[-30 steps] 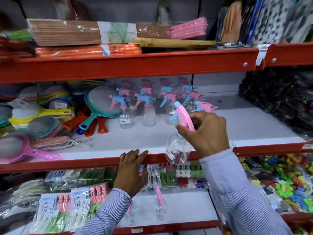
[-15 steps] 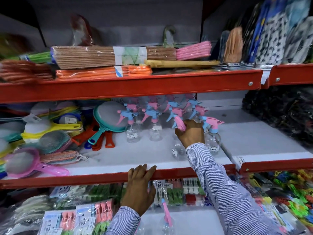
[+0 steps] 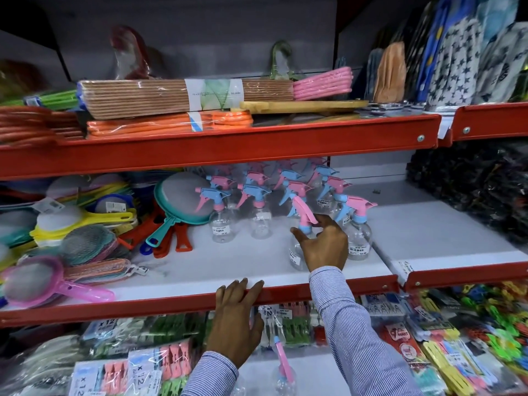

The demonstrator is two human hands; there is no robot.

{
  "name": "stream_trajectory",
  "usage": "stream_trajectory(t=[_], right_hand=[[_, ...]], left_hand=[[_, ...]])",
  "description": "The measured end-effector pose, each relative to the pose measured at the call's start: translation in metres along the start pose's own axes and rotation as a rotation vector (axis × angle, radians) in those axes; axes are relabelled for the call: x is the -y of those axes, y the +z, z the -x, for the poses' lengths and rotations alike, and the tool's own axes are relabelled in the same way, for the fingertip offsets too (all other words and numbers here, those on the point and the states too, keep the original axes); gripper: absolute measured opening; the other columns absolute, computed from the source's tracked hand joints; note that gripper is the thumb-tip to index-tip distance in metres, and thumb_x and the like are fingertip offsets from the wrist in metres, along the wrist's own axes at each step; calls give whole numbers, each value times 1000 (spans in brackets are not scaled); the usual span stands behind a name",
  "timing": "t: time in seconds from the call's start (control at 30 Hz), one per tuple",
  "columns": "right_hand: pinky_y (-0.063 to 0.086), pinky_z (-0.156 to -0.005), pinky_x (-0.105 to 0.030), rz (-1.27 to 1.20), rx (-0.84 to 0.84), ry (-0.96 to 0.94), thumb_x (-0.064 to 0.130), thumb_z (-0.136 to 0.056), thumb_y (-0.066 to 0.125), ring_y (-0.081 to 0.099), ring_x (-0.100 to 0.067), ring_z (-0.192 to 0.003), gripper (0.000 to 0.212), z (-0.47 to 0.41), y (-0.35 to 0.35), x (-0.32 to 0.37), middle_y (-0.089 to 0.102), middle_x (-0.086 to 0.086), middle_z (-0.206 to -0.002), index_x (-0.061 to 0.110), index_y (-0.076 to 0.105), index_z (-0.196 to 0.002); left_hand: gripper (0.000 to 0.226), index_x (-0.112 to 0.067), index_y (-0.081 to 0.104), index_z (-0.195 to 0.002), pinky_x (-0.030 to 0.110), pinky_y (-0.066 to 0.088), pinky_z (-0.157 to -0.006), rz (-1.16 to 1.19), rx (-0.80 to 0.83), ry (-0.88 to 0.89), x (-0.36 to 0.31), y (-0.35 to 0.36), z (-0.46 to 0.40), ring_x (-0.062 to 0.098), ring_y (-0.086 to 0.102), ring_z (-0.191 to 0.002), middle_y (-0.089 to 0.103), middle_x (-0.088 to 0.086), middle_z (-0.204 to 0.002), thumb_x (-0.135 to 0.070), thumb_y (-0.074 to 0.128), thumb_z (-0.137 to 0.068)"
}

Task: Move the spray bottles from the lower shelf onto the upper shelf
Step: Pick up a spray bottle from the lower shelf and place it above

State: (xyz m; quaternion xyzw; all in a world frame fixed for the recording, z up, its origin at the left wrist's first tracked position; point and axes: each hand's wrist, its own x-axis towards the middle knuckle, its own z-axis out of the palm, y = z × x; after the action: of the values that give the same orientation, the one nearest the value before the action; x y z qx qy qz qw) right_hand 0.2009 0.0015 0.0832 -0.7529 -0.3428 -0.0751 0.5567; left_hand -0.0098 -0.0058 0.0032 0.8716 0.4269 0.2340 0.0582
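Several clear spray bottles [image 3: 258,207] with pink and blue trigger heads stand in rows on the white middle shelf [image 3: 200,270]. In front of the rows stands one more spray bottle [image 3: 297,252], its pink trigger pointing up. My right hand [image 3: 323,244] is spread around its neck, thumb on the left and fingertips by the trigger, grip loose. My left hand [image 3: 237,324] lies flat on the shelf's red front edge. On the lower shelf below, another spray bottle [image 3: 283,372] stands between my arms.
Strainers and swatters [image 3: 71,238] crowd the middle shelf's left side. Dark packets [image 3: 471,192] fill its right end. The red top shelf [image 3: 228,150] carries wrapped mats and hangers. Clothes-peg packs [image 3: 128,370] lie on the lower shelf.
My right hand carried the bottle up from the shelf edge and set it down upright on the middle shelf, then loosened its fingers. The camera has tilted upward. The left hand stays on the edge.
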Motion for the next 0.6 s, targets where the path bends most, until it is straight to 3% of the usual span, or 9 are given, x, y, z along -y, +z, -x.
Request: stream_trajectory(t=[0.1, 0.27, 0.6], right_hand=[[57, -75, -34, -47, -20, 9, 37, -64, 88, 68, -23, -88, 48, -1, 3, -2, 72, -1, -101, 21, 69, -105], [55, -74, -29, -181, -20, 50, 25, -65, 88, 65, -16, -73, 55, -8, 6, -10, 75, -2, -99, 17, 63, -114], [57, -89, -41, -325, -25, 64, 10, -70, 83, 71, -24, -92, 69, -14, 12, -18, 75, -9, -104, 16, 44, -127]], left_hand=[[64, -37, 33, -144, 42, 12, -122, 6, -5, -3, 0, 1, 0, 20, 30, -139, 42, 0, -148, -33, 57, -85], [65, -39, 31, -144, 40, 10, -122, 5, -2, -10, 0, 1, -1, 19, 29, -140, 41, -1, -149, -35, 57, -85], [64, -37, 34, -144, 42, 14, -121, 4, -8, -5, 0, 2, -1, 20, 32, -138, 42, 0, -147, -34, 58, -85]])
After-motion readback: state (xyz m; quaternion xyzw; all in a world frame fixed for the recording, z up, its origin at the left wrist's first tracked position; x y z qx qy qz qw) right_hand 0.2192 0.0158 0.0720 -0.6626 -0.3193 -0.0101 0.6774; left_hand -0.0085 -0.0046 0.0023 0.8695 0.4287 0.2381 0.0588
